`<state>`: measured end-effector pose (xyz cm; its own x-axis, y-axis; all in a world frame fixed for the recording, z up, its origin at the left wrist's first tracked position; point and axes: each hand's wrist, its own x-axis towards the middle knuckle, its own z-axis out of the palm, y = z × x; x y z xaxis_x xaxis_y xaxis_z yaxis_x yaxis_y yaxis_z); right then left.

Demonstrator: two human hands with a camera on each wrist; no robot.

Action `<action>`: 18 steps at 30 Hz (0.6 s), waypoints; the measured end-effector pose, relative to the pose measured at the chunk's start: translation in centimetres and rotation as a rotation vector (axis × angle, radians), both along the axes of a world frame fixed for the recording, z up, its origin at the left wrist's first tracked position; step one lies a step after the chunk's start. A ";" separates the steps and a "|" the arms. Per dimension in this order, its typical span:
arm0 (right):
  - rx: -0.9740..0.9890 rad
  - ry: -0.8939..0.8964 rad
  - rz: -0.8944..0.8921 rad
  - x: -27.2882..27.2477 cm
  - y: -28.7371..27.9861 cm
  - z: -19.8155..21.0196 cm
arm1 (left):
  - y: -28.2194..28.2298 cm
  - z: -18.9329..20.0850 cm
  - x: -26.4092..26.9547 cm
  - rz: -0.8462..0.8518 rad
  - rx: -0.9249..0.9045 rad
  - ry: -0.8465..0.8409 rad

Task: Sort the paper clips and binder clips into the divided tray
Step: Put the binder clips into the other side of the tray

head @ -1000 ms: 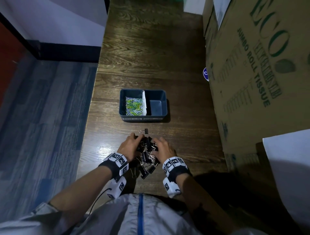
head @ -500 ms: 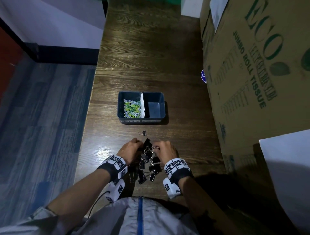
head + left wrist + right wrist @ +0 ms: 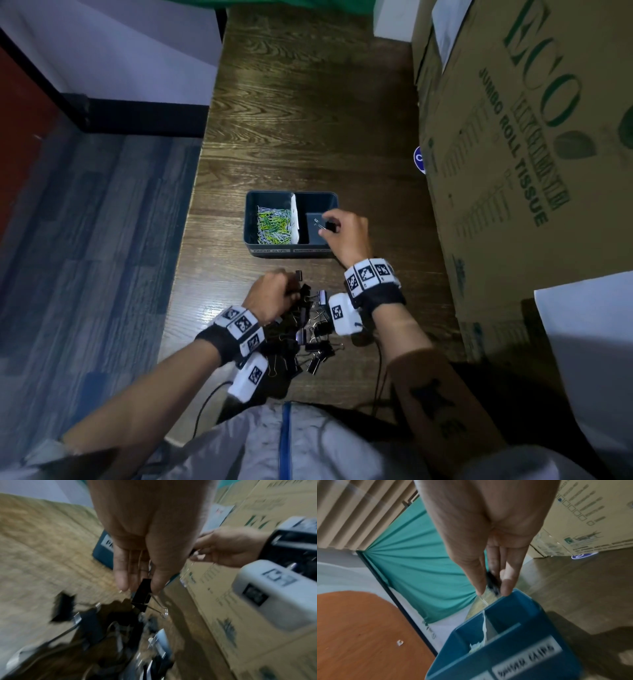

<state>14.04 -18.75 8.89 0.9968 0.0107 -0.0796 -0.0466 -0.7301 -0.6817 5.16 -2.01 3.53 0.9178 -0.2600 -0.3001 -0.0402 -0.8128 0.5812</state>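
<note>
head: dim, glare patch on table [image 3: 219, 313] | wrist views: motion-blurred | edges: wide-angle bowing

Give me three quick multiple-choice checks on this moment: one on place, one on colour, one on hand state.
1. Where is the right hand?
A. over the tray's right compartment
B. on the pile
C. off the table

2. What colour is the divided tray?
A. red
B. blue
C. white

3. What is the left hand doing?
A. lying flat and open
B. pinching a binder clip
C. holding paper clips

Key: 1 A, the head view shows it above the right compartment, holding a black clip. 2 B, its walls are blue. 3 B, the left wrist view shows fingertips pinching a black clip above the pile.
</note>
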 end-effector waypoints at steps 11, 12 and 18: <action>-0.097 0.250 -0.082 -4.4 -1.5 -5.2 | -1.6 5.6 10.0 0.228 -0.196 -0.219; -0.109 0.306 -0.026 -5.0 -1.7 -5.8 | -1.4 5.4 9.7 0.199 -0.174 -0.202; -0.246 0.544 0.264 -8.0 -1.8 -8.5 | 0.4 1.1 4.5 -0.091 0.119 0.073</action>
<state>6.03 -20.59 0.39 0.7799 0.1665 -0.6034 -0.1359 -0.8959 -0.4229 9.68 -1.65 4.60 0.8667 -0.3002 -0.3984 -0.0784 -0.8707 0.4855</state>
